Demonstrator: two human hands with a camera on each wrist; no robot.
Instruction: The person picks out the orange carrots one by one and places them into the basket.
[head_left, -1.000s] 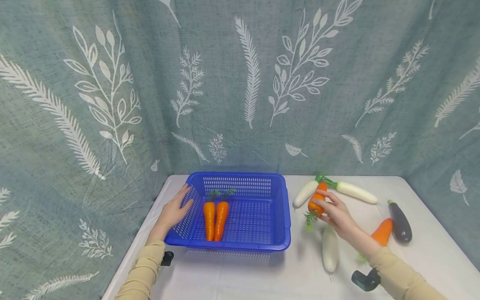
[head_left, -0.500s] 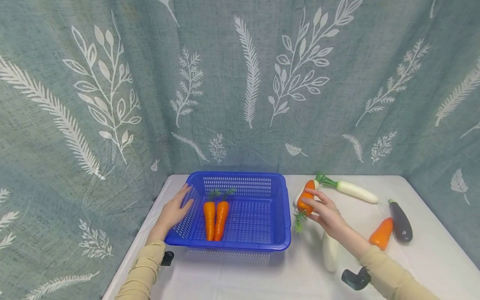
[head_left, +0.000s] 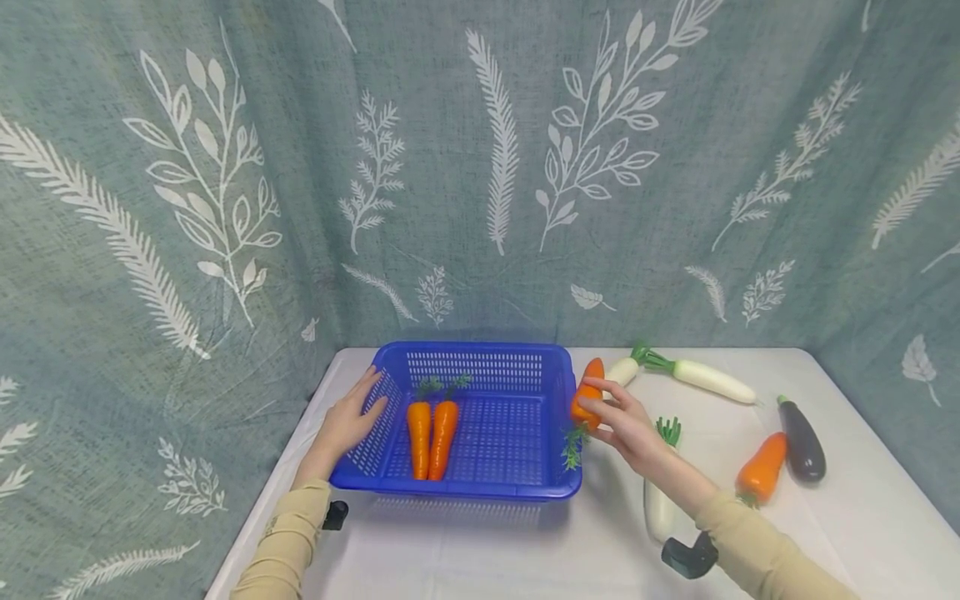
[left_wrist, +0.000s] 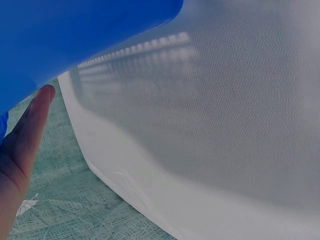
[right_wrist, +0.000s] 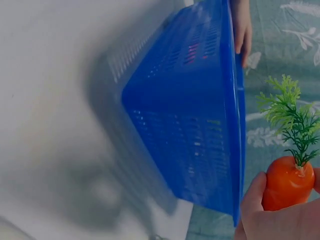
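In the head view my right hand (head_left: 630, 432) holds an orange carrot (head_left: 588, 393) by its thick end, its green leafy top hanging down. The carrot is over the right rim of a blue perforated plastic basket (head_left: 567, 417). Seen from the right wrist, thumb and fingers grip the carrot (right_wrist: 289, 185) beside the basket's side wall (right_wrist: 175, 110). My left hand (head_left: 347, 427) rests on the basket's left rim, fingers straight; its finger (left_wrist: 36, 120) touches the blue rim in the left wrist view. Two carrots (head_left: 431, 442) lie side by side inside the basket, leaves toward the back.
On the white table (head_left: 600, 550), right of the basket, lie a white radish (head_left: 660, 500), a second radish (head_left: 622, 371) partly covered by the held carrot, and a third (head_left: 712, 382). A carrot (head_left: 762, 467) lies beside an eggplant (head_left: 802, 442). A patterned curtain (head_left: 450, 208) stands behind.
My right hand has moved left with the carrot, from above the radishes to the basket's right rim. The left hand and basket have stayed in place.
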